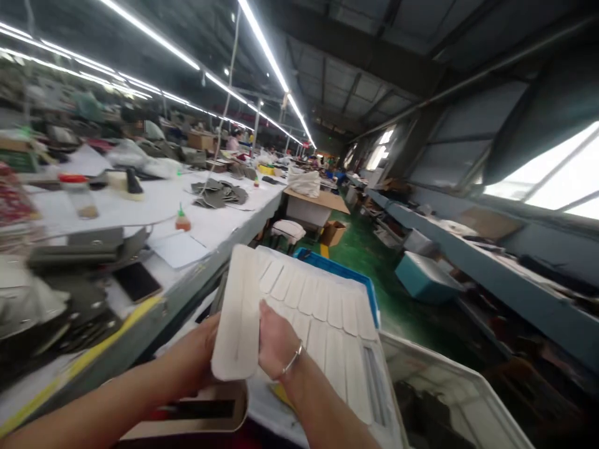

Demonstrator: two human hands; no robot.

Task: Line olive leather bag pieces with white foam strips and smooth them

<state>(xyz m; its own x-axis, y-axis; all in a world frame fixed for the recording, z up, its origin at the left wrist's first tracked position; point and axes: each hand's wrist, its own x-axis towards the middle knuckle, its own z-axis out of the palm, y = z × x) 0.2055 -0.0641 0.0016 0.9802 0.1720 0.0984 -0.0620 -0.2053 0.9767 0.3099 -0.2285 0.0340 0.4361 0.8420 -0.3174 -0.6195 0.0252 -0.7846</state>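
Observation:
A long off-white strip with rounded corners is held up in front of me, tilted. My right hand, with a bangle at the wrist, is closed on its right edge. My left hand grips the strip's left side; its fingers are mostly hidden behind the strip. Just beyond and to the right, several similar off-white strips lie side by side in overlapping rows on a white-lined blue tray. What the strips are made of I cannot tell.
Left is a long white worktable with a phone, a glue bottle, a jar and dark grey pieces. A white bin stands right, a teal box beyond. A carton sits ahead on the green floor.

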